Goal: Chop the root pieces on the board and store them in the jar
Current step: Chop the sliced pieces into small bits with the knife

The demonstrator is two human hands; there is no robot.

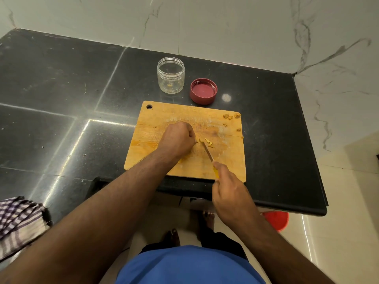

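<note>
A wooden cutting board (155,124) lies on the black counter. My left hand (178,140) rests on the board's middle with fingers curled under; what it holds is hidden. My right hand (227,193) grips the yellow handle of a knife (207,151), whose blade points up-left to small yellow root slices (208,142) beside my left hand. Brown root scraps (230,116) sit at the board's far right corner. A clear open jar (171,75) stands behind the board, holding a tiny yellow bit.
A red lid (203,91) lies upside down right of the jar. A checked cloth (19,220) hangs at the counter's near left. The counter edge (303,208) runs along the right; a red bucket (276,220) stands on the floor below. Marble wall behind.
</note>
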